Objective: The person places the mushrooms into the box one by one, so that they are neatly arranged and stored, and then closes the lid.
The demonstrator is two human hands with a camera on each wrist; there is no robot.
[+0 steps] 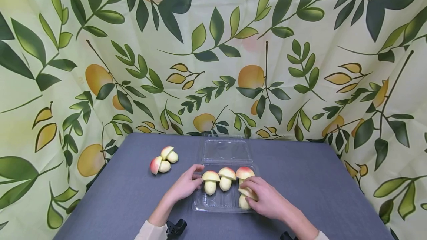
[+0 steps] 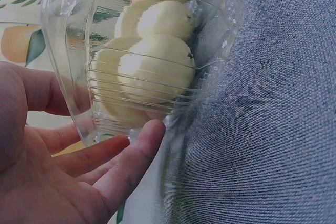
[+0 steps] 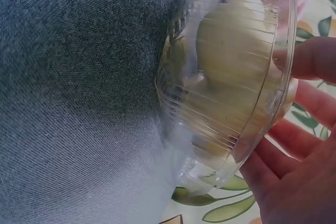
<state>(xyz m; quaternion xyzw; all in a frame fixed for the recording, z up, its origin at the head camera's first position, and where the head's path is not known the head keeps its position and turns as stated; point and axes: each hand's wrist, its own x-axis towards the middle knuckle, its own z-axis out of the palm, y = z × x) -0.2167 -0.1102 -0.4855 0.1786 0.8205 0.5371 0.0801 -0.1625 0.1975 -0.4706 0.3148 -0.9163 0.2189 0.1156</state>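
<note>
A clear plastic clamshell container (image 1: 220,205) lies with its lid folded back. Inside, one cream mushroom (image 1: 210,187) with a reddish cap sits at the left, another mushroom (image 1: 225,184) beside it, and a third mushroom (image 1: 244,172) at the back right. My right hand (image 1: 267,199) grips a mushroom (image 1: 244,202) by its cap at the container's front right; its fingers partly cover it. At the container's left wall is my left hand (image 1: 186,183), fingers fairly straight, fingertips (image 2: 153,132) touching the outside of the plastic.
Two more mushrooms lie close together left of the container, a rear mushroom (image 1: 169,154) and a front mushroom (image 1: 160,166). The transparent lid (image 1: 227,151) extends toward the back of the grey cloth-covered table (image 1: 300,173). A leaf-patterned curtain (image 1: 213,66) hangs behind it.
</note>
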